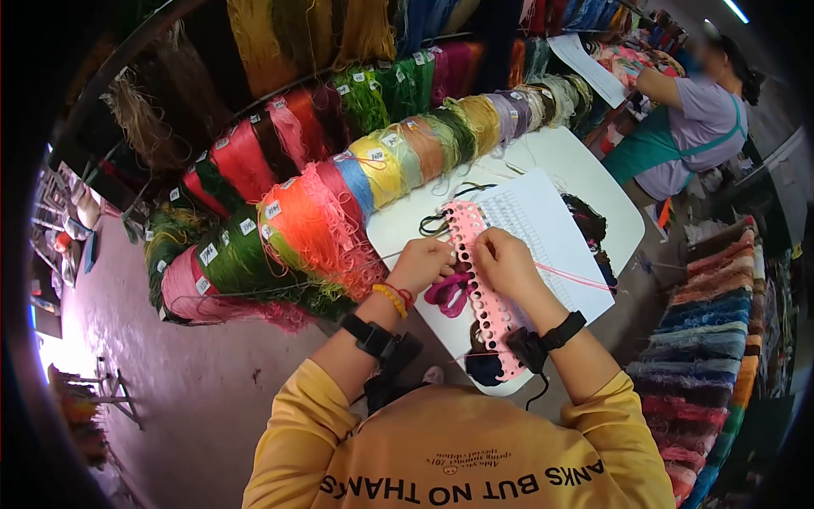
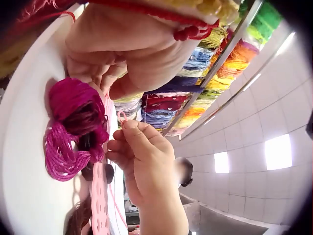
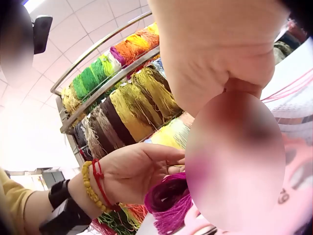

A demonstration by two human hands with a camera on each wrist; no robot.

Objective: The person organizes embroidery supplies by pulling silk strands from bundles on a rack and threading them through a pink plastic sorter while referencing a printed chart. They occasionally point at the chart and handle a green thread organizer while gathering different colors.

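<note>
Close to table (image 1: 626,191) edge, left hand (image 1: 421,265) at strip (image 1: 480,299)

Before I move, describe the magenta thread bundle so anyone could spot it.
On the white table, find the long pink strip with holes. The magenta thread bundle lies beside it, near the left hand. Unlike the dark bundles nearby, it is bright magenta.

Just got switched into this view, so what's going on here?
A person works at a white table over a pink strip punched with holes. The right hand pinches pink thread; the left hand is close by at the strip's edge, its grip unclear. A magenta skein lies beside the strip.
</note>
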